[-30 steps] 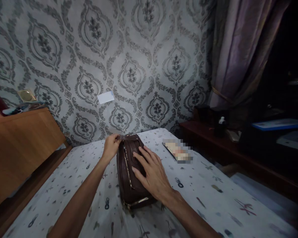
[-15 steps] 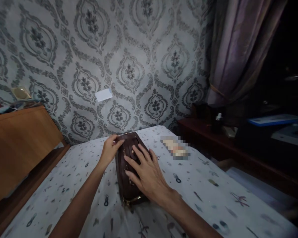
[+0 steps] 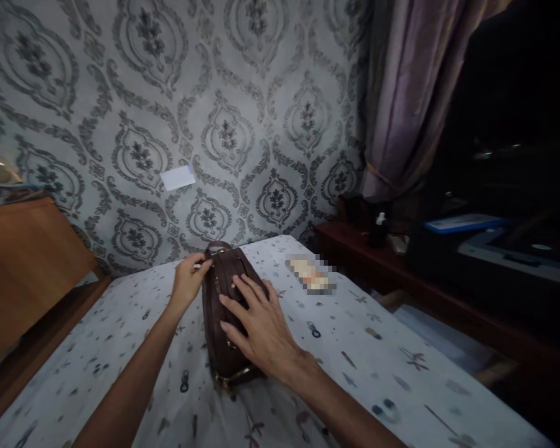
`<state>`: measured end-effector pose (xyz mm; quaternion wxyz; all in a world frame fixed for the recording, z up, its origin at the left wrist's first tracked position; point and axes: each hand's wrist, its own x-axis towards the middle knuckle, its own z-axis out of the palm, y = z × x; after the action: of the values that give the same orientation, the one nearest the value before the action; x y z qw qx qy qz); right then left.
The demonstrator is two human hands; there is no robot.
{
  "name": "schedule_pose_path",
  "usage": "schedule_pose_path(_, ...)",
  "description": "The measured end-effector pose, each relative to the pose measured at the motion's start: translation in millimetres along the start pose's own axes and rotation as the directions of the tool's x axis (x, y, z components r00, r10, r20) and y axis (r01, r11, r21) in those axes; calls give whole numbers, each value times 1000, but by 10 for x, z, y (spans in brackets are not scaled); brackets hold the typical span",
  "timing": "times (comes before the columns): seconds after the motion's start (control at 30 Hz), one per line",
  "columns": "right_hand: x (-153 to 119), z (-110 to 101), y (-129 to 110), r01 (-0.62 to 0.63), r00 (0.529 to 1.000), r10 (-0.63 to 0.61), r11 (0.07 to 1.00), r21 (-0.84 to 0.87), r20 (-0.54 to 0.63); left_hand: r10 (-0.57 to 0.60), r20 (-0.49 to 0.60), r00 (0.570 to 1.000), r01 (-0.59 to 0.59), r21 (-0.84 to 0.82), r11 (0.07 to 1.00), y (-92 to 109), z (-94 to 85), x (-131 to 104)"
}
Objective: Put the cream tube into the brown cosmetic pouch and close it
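Bag: dark brown, leather-look, boxy bag with gold-coloured metal fittings, lying lengthwise on the white sheet printed with small scattered motifs, its far end toward the wall covered in grey-and-white damask paper
Top loop: short brown strap handle arching up at the bag's far end, just beside the left fingers, with no hand round it
Left hand: bare hand at the bag's far left edge, fingers curled in and thumb close to them; whether the tips pinch a zip pull or only the bag's edge is too small to tell
Right hand: bare hand laid over the bag, fingers spread, palm down, gripping nothing between them, seemingly steadying it
Gold trim: metal strip showing along the near end; the right hand hides much of the upper face
How far along: bag in place and both hands on it, nothing seen taken out; whether its fastenings are done up, and so how much remains, cannot be told
Beside it: flat, pale, pixel-blurred item on the sheet, apart from both hands
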<state>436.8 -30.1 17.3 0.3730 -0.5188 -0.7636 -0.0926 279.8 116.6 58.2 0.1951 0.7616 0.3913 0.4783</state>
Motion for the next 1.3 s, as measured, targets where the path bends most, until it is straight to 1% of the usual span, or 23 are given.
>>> schedule_pose_path(0.17, 15, 27, 30, -2, 1000, 2, 1000, 18, -24, -9, 37, 999, 9, 13, 1000, 22, 34, 29)
schedule_pose_path(0.37, 12, 48, 33, 16, 999, -16, 1000, 20, -37, 2, 20, 1000, -3, 29, 1000, 76, 3, -38)
schedule_pose_path(0.47, 9, 51, 36, 23, 998, -22, 1000, 21, -53, 29, 18, 999, -30, 58, 998, 135, -26, -84)
schedule_pose_path(0.57, 4, 50, 42, 29, 997, -27, 999, 27, -68, 80, 17, 997, -82, 95, 992, 177, -46, -134)
schedule_pose_path(0.67, -2, 37, 38, 26, 998, -24, 999, 33, -59, 114, 7, 993, -114, 67, 991, 184, -55, -167)
schedule_pose_path(0.73, 4, 17, 24, 22, 999, -21, 999, 34, -49, 85, 6, 996, -85, 13, 996, 176, -52, -167)
schedule_pose_path(0.87, 91, -32, 11, 5, 1000, -4, 1000, 22, -26, -18, 5, 1000, 18, -82, 996, 153, -16, -138)
schedule_pose_path(0.97, 204, -16, 93, -59, 998, 60, 998, 31, -34, -51, -27, 998, 48, -108, 993, 134, 43, -149)
schedule_pose_path(1.03, 266, 34, 208, -142, 988, 146, 986, 86, -49, -67, -55, 996, 61, -118, 991, 122, 99, -183)
schedule_pose_path(1.1, 303, 94, 345, -227, 969, 242, 948, 223, -39, -69, -87, 994, 58, -127, 990, 111, 162, -224)
schedule_pose_path(1.2, 322, 139, 506, -264, 957, 288, 830, 491, 28, -52, -129, 990, 31, -155, 987, 97, 237, -269)
schedule_pose_path(1.23, 326, 137, 534, -269, 955, 293, 790, 551, 47, -38, -131, 991, 17, -159, 987, 96, 250, -275)
schedule_pose_path(1.3, 340, 116, 549, -279, 951, 303, 736, 617, 69, 2, -106, 994, -18, -145, 989, 99, 255, -275)
